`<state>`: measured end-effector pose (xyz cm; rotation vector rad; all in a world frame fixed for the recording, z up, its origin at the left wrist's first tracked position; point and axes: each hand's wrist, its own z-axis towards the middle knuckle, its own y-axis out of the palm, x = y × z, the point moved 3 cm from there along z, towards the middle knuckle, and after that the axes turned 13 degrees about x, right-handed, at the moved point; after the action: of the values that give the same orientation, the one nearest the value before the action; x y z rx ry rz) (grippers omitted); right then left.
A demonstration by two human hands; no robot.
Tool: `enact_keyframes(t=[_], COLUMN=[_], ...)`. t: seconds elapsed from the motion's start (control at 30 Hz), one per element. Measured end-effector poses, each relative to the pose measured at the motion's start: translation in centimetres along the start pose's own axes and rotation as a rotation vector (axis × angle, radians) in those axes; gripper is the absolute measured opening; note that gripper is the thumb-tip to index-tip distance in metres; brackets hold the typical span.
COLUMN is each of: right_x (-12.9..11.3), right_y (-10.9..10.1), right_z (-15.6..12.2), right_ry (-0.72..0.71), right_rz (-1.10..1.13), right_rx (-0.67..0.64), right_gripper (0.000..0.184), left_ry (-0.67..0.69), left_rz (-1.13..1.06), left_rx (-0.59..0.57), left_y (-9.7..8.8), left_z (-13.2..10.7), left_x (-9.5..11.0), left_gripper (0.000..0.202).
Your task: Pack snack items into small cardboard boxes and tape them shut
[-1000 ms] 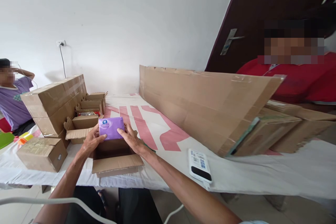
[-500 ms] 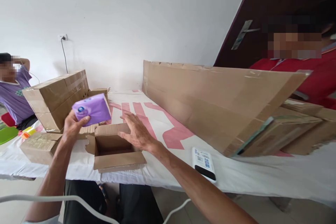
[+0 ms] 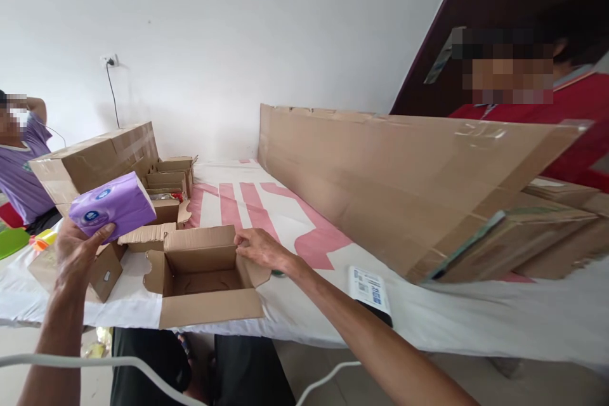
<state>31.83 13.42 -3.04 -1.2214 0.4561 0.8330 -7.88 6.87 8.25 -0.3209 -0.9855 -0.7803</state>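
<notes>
My left hand (image 3: 76,250) holds a purple tissue pack (image 3: 111,205) up at the left, above the table edge. A small open cardboard box (image 3: 202,279) sits in front of me with nothing visible inside and its flaps spread. My right hand (image 3: 259,247) grips the box's right rim, fingers curled over the edge.
Stacked sealed cartons (image 3: 92,165) and open small boxes (image 3: 166,187) stand at the left. A long cardboard sheet (image 3: 394,177) leans across the white and pink cloth (image 3: 247,203). A white device (image 3: 368,288) lies near my right forearm. One person sits far left, another in red at right.
My left hand lifted the purple pack out of the box and carried it left. My right hand let go of the pack and took hold of the box's right rim.
</notes>
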Motion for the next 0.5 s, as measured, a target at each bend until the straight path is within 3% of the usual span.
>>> enact_keyframes(t=[0.17, 0.27, 0.37, 0.5], right_x=[1.2, 2.0, 2.4, 2.5], right_y=[-0.3, 0.2, 0.7, 0.0], right_z=[-0.4, -0.2, -0.4, -1.1], right_ry=[0.192, 0.259, 0.305, 0.335], right_rz=[0.179, 0.243, 0.349, 0.404], right_rx=[0.081, -0.007, -0.125, -0.143], right_gripper=[0.031, 0.025, 0.034, 0.04], left_ry=[-0.009, -0.023, -0.063, -0.076], left_rz=[0.074, 0.101, 0.079, 0.095], left_rx=[-0.076, -0.036, -0.004, 0.023], left_y=[-0.3, -0.5, -0.7, -1.0], left_z=[-0.4, -0.7, -1.0, -1.2], left_x=[-0.7, -0.5, -0.2, -0.1], left_gripper=[0.066, 0.069, 0.07, 0.068])
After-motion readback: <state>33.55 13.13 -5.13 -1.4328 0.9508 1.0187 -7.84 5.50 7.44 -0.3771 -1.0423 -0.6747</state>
